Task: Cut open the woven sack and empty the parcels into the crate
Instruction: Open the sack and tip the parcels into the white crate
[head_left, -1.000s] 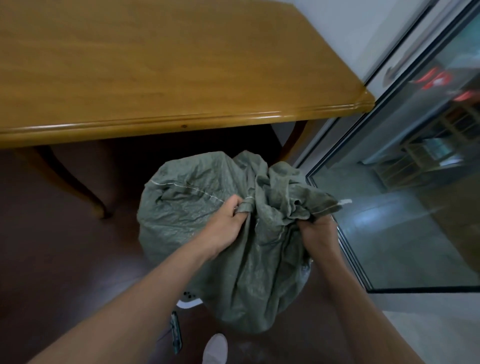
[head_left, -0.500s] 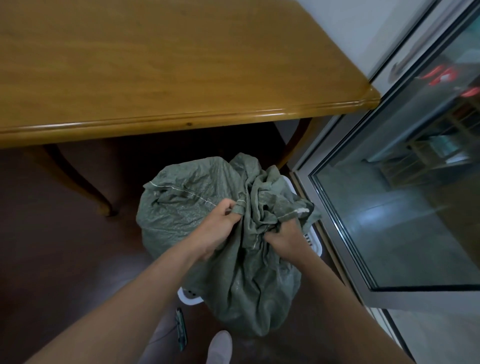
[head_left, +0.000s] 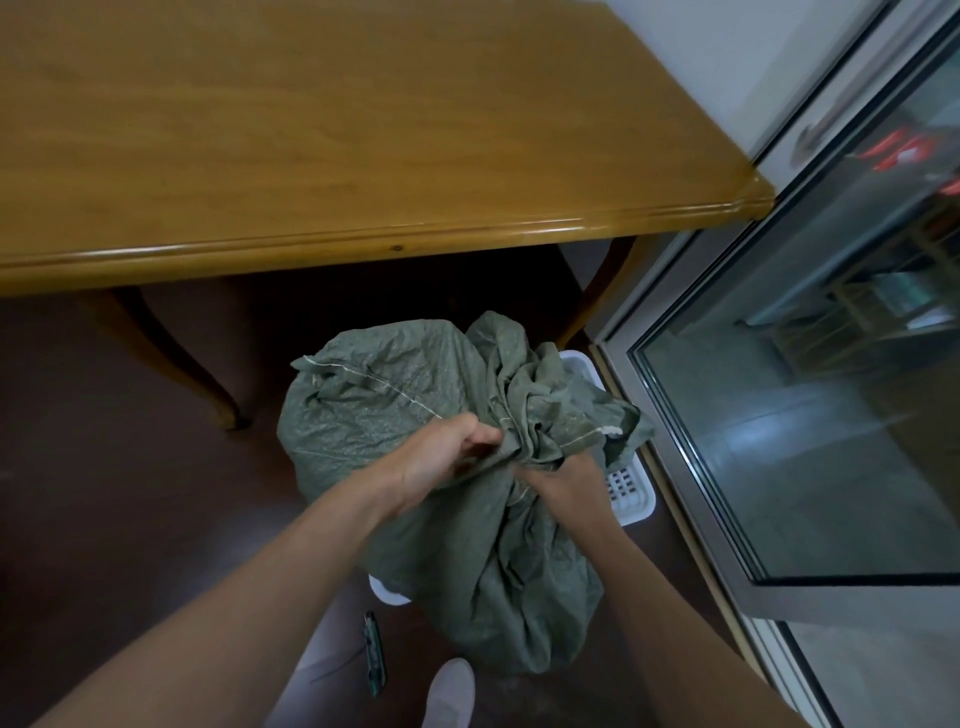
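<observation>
Now my left hand (head_left: 439, 460) and right hand (head_left: 569, 486) both clutch the bunched green sack (head_left: 363, 421). It covers the white crate (head_left: 635, 512).

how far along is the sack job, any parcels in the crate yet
Cutting may be done: the cutter lies on the floor. In hand: the left hand and right hand grip bunched fabric of the green sack, which sits over the white crate. Left: no parcels show, so emptying remains.
</observation>
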